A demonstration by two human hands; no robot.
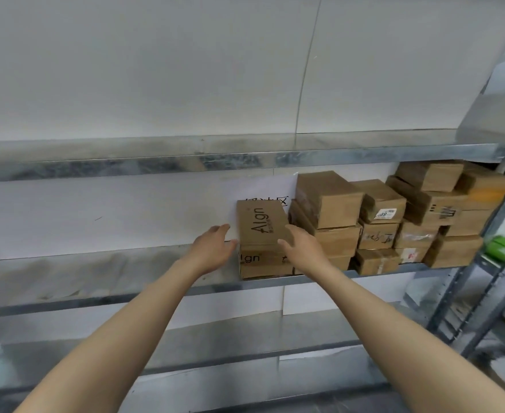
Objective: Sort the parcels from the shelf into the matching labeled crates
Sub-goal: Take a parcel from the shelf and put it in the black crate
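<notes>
Two brown cardboard parcels printed "Align" are stacked on the metal shelf (102, 263): the upper parcel (258, 222) lies on the lower parcel (263, 263). My left hand (212, 248) is open at the left side of this stack, fingers near the upper parcel's left face. My right hand (300, 247) is open at the stack's right front corner, fingers straight and over the upper parcel's right edge. Neither hand grips anything. No crates are in view.
Right of the stack, several more brown parcels (394, 216) are piled up to the shelf's right upright (483, 263). Another shelf board (185, 162) runs close above them. A paper sign (275, 189) hangs on the white back wall. Green items (501, 248) lie at far right.
</notes>
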